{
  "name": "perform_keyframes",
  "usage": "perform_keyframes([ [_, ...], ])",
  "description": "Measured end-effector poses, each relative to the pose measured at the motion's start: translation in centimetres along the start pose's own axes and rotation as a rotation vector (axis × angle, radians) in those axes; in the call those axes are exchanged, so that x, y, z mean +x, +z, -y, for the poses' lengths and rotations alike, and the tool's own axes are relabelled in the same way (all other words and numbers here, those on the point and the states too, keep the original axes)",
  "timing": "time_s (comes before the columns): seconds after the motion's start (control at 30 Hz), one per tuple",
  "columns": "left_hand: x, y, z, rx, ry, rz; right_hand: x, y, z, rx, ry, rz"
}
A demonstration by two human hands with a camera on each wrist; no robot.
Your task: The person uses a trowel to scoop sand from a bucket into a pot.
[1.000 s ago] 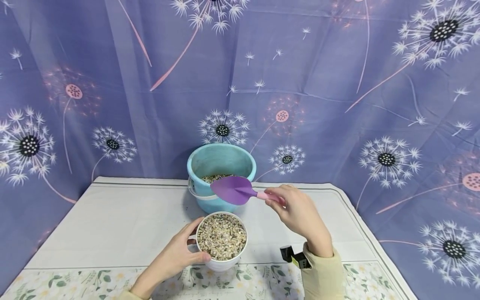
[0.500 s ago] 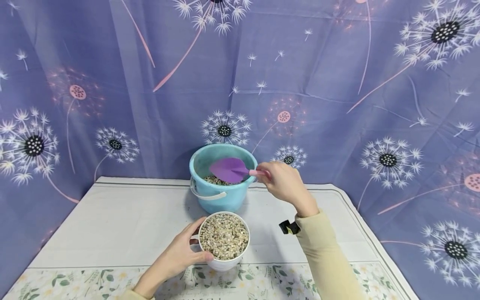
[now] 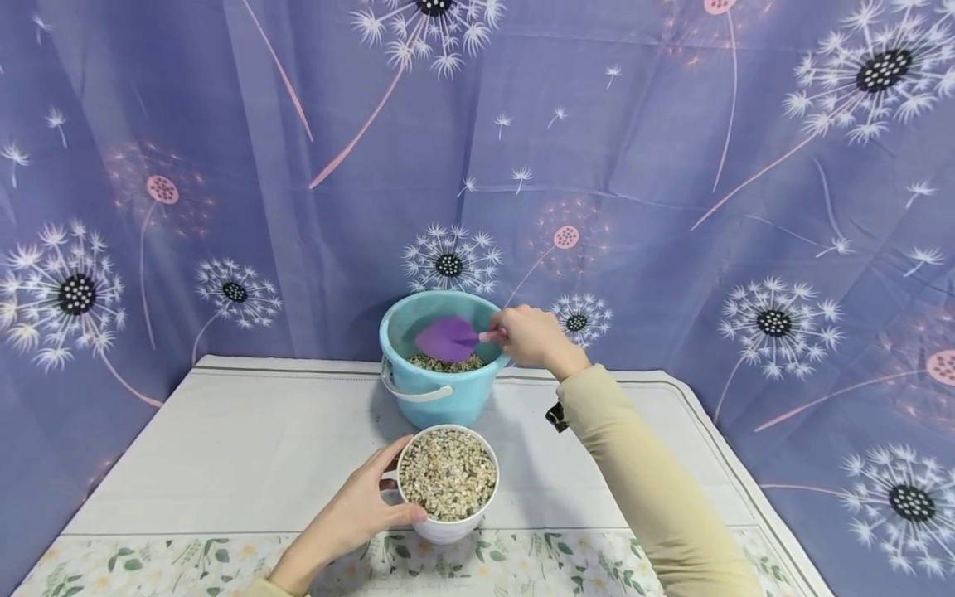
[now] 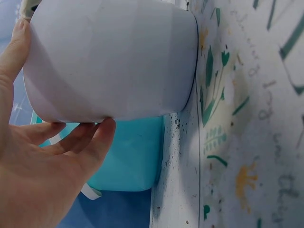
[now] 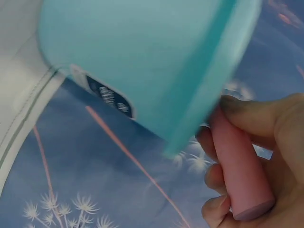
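My left hand (image 3: pixel 364 507) holds a white pot (image 3: pixel 446 533) at its left side, thumb near the rim and fingers round the far side. Coarse, pale, gritty potting mix (image 3: pixel 448 474) fills the pot nearly to the brim. Behind it stands a light-blue bucket (image 3: pixel 446 406) with more of the mix (image 3: pixel 425 362) low inside. My right hand (image 3: pixel 531 336) grips the pink handle (image 5: pixel 240 166) of a purple trowel (image 3: pixel 448 338) at the bucket's right rim. The trowel's blade is inside the bucket, over the mix, its underside hidden.
The bucket's white carrying handle (image 3: pixel 418 394) hangs down its front. A white cloth with a floral front strip (image 3: pixel 186 564) covers the table (image 3: pixel 246 448). Close behind the bucket hangs a blue dandelion-print curtain (image 3: pixel 336 249). Dark specks lie on the cloth near the pot.
My right hand has carried the trowel away from above the pot, back and down into the bucket. My left hand keeps its hold on the pot, which stays in place.
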State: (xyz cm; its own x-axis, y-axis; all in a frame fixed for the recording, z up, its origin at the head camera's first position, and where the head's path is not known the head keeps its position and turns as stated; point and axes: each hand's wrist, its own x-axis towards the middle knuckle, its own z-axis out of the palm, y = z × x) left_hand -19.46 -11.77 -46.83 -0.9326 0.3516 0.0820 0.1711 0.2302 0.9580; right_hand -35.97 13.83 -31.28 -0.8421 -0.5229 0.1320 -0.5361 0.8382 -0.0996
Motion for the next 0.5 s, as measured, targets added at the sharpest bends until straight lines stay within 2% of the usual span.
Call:
perform_keyframes([
  [0.33,0.1,0.3,0.0,-0.002,-0.025,0.012,3.1,1.9,0.7,-0.166,0.095,0.089],
  [0.5,0.0,0.2,0.1,0.014,-0.054,-0.009,4.0,2.9,2.0,-0.259,0.101,0.106],
])
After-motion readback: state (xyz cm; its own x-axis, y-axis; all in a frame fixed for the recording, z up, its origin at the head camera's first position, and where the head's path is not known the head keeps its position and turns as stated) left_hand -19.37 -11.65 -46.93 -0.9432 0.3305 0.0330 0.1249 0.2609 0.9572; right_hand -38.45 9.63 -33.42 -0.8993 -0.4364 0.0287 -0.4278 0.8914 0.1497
